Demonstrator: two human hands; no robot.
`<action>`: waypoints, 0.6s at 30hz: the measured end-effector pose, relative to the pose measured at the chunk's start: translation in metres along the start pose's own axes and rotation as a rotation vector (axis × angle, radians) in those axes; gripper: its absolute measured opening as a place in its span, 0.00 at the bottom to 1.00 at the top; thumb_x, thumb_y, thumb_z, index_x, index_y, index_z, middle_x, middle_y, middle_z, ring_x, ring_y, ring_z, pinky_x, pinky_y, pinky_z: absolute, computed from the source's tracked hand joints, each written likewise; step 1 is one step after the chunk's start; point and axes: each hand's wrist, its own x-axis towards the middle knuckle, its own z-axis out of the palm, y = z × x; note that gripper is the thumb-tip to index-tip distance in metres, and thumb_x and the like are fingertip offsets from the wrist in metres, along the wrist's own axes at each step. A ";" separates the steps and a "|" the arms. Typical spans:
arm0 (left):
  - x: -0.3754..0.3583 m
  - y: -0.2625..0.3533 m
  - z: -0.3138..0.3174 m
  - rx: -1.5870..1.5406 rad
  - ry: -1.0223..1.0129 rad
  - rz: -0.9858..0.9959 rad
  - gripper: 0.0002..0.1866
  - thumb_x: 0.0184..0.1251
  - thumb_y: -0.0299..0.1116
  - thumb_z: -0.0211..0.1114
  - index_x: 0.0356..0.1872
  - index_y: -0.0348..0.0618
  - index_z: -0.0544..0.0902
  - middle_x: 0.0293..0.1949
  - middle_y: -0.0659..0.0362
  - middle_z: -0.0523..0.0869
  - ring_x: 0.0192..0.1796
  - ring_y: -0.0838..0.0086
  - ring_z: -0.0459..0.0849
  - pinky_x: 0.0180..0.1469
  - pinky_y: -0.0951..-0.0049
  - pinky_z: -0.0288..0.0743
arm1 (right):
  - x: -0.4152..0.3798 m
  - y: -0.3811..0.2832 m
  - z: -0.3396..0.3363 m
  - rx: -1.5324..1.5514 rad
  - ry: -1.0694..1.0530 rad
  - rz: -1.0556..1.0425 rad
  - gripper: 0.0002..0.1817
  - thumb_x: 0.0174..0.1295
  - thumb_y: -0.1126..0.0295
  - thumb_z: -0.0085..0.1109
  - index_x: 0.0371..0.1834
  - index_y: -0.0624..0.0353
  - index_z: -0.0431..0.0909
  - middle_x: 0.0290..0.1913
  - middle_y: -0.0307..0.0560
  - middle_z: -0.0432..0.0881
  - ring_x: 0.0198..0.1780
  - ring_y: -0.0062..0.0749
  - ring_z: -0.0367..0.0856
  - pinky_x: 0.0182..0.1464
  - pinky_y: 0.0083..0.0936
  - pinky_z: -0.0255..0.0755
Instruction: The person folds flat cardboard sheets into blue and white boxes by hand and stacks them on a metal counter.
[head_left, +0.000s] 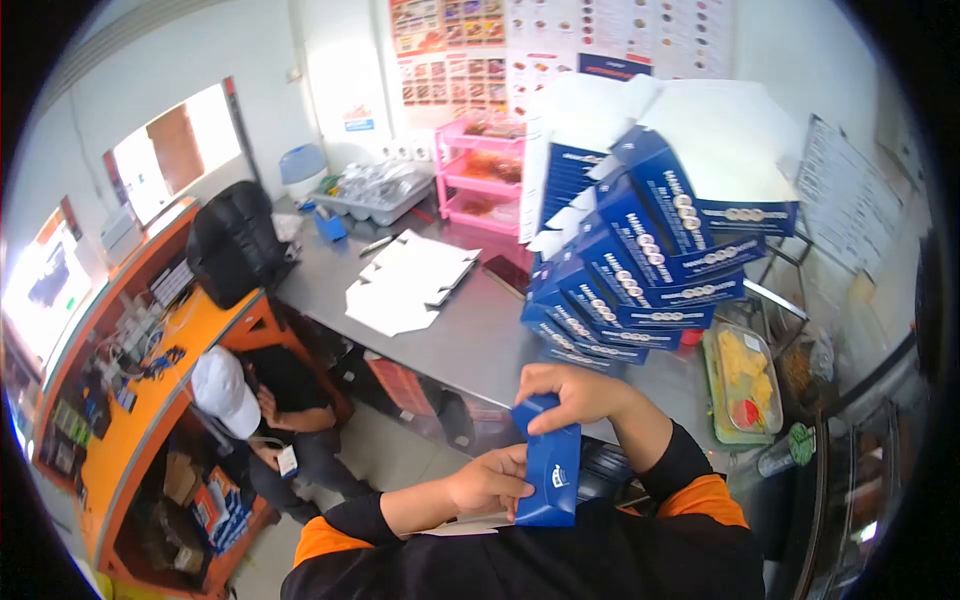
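A narrow blue cardboard box [553,468] with a small white print is held close to my chest. My left hand [490,482] grips its lower left side, thumb lying on the front face. At the top end, my right hand [570,395] closes around the box with bent fingers near its folded end. Just beyond my hands, a tall leaning stack of folded blue boxes [640,245] with white and gold lettering stands on the metal table [470,350]. Flat white card blanks [410,283] lie to the left of that stack.
A phone [507,274] lies between the blanks and the stack. Behind are a pink tiered rack [483,170] and a grey tray [375,195] of wrapped items. A green tray [742,385] holds food at right. A person in a white cap [225,390] sits left, beside an orange counter [130,455].
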 end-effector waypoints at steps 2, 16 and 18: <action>0.006 -0.009 -0.008 0.064 -0.029 -0.092 0.13 0.58 0.22 0.56 0.45 0.34 0.71 0.30 0.58 0.81 0.24 0.77 0.80 0.23 0.83 0.74 | -0.005 -0.004 0.007 0.102 -0.401 -0.062 0.18 0.54 0.63 0.59 0.44 0.62 0.76 0.39 0.47 0.77 0.43 0.31 0.73 0.43 0.25 0.67; -0.028 0.089 0.035 0.351 0.002 0.882 0.48 0.52 0.69 0.49 0.59 0.29 0.62 0.57 0.43 0.69 0.54 0.52 0.72 0.57 0.55 0.66 | -0.002 -0.025 -0.032 1.249 1.045 -0.263 0.09 0.58 0.73 0.51 0.43 0.56 0.72 0.37 0.42 0.79 0.35 0.26 0.79 0.35 0.21 0.76; -0.048 0.092 0.026 0.335 0.398 0.967 0.38 0.56 0.54 0.52 0.56 0.26 0.64 0.53 0.43 0.72 0.51 0.56 0.75 0.55 0.60 0.67 | 0.006 -0.014 -0.020 1.138 1.064 -0.187 0.11 0.61 0.70 0.49 0.46 0.57 0.70 0.39 0.43 0.76 0.42 0.28 0.76 0.43 0.24 0.72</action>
